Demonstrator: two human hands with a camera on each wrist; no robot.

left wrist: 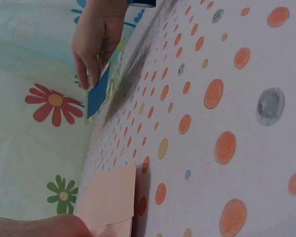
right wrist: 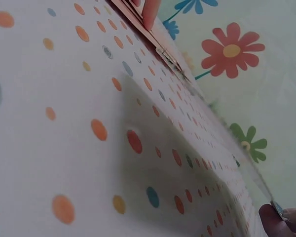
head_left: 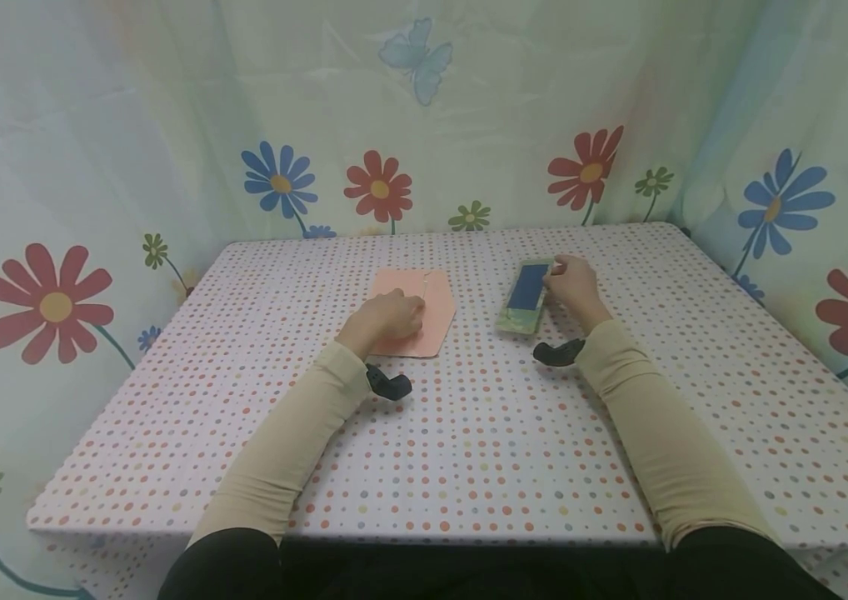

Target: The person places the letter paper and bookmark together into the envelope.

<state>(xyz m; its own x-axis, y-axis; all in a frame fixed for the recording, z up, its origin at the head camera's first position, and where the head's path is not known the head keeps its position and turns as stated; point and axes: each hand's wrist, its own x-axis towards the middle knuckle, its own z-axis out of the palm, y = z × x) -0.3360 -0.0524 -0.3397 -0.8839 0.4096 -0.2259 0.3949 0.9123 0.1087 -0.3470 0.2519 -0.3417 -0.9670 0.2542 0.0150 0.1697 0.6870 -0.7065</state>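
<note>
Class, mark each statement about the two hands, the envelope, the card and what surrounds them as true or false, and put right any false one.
1. The left hand touches the envelope. True.
2. The right hand holds the card. True.
3. Seen from the head camera, the card is left of the envelope. False: the card is right of it.
4. The envelope is green. False: the envelope is pink.
5. The cloth is striped. False: the cloth has dots.
6. A butterfly shows on the curtain. True.
</note>
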